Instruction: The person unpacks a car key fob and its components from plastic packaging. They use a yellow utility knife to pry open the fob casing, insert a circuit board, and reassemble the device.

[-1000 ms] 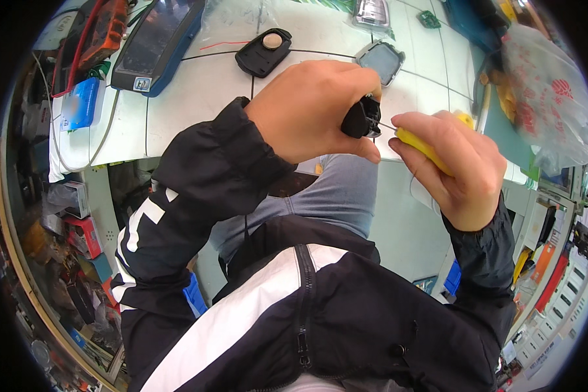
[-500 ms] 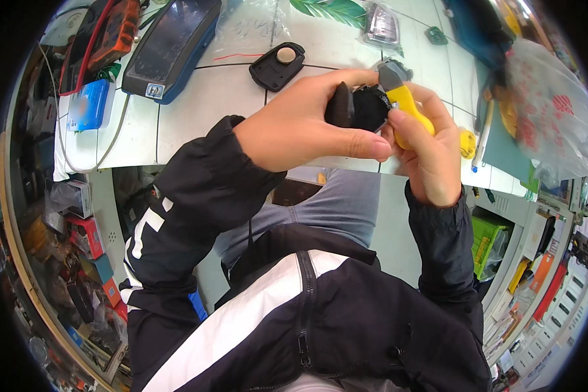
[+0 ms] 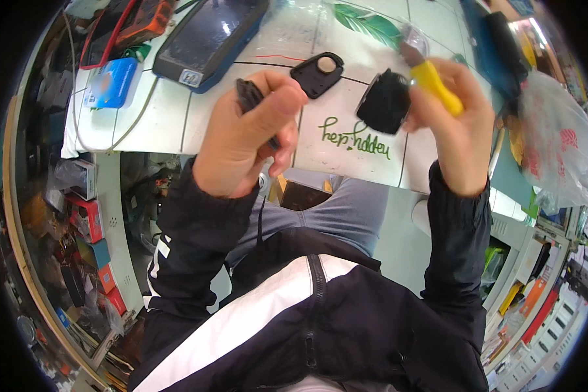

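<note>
A dark-screened tablet (image 3: pixel 209 36) in a blue case lies at the worktop's (image 3: pixel 144 130) far left, beside a small blue labelled box (image 3: pixel 111 83), with green handwriting (image 3: pixel 354 136) mid-worktop.

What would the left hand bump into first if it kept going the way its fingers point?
Probably the black oval shell lying on the white table. The left hand, pinching a thin black piece, points up and a little right toward it. Depth is hard to judge, so it might pass above.

White tiled worktop (image 3: pixel 150 124) brightly lit; cluttered shelves (image 3: pixel 78 222) at left; perhaps drawers (image 3: pixel 549 313) at right.
</note>
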A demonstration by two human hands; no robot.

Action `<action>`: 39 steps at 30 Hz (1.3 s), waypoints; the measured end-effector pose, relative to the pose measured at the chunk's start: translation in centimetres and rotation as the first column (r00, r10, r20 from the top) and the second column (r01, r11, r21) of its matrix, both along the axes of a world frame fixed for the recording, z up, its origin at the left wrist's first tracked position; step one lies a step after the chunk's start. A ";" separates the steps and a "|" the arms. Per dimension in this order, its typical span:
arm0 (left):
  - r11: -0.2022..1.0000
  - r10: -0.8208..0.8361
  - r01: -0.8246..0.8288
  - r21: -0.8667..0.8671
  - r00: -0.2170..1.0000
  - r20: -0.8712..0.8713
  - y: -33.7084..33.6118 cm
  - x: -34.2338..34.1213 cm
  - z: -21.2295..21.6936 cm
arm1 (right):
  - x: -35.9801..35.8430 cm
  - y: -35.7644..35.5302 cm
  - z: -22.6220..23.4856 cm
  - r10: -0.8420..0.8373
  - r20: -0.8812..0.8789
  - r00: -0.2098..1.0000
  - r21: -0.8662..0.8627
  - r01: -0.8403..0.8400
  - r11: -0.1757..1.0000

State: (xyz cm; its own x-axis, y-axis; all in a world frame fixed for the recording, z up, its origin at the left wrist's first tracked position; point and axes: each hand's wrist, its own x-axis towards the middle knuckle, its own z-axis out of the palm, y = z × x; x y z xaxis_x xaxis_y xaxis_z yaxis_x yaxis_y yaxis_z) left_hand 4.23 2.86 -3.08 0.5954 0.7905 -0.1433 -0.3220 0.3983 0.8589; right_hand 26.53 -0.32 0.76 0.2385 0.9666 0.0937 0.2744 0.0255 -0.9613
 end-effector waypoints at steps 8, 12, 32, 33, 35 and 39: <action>0.977 0.126 -0.121 -0.175 0.992 0.015 -1.6 0.9 2.2 | 1.3 5.5 -1.0 0.091 0.257 0.962 -0.120 -0.062 0.991; 0.996 0.054 -0.055 -0.066 0.998 -0.021 -1.3 1.1 2.6 | 2.2 6.2 -1.2 0.080 0.245 0.966 -0.126 -0.050 0.991; 0.991 -0.108 0.116 -0.073 0.987 0.115 -2.8 2.2 3.3 | 5.0 -6.5 -5.0 -0.282 -0.405 0.870 0.097 0.347 0.933; 0.988 -0.107 0.118 -0.096 0.988 0.115 -3.0 2.1 3.6 | 5.0 -6.5 -4.9 -0.282 -0.409 0.868 0.090 0.346 0.934; 0.983 -0.106 0.121 -0.137 0.988 0.115 -3.4 1.9 4.0 | 5.2 -6.7 -5.0 -0.270 -0.421 0.866 0.091 0.336 0.937; 0.976 -0.118 0.133 -0.171 0.989 0.094 -3.6 1.5 4.1 | 5.2 -6.9 -5.0 -0.266 -0.429 0.863 0.098 0.337 0.936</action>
State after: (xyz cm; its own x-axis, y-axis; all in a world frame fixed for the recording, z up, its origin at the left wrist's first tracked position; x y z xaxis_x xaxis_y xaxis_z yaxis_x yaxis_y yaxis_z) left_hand 5.72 -0.72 1.05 0.7040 0.6755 -0.2194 -0.3272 0.5826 0.7439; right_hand 31.75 -7.17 -4.27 0.5671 0.8200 0.0769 -0.1154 0.1716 -0.9784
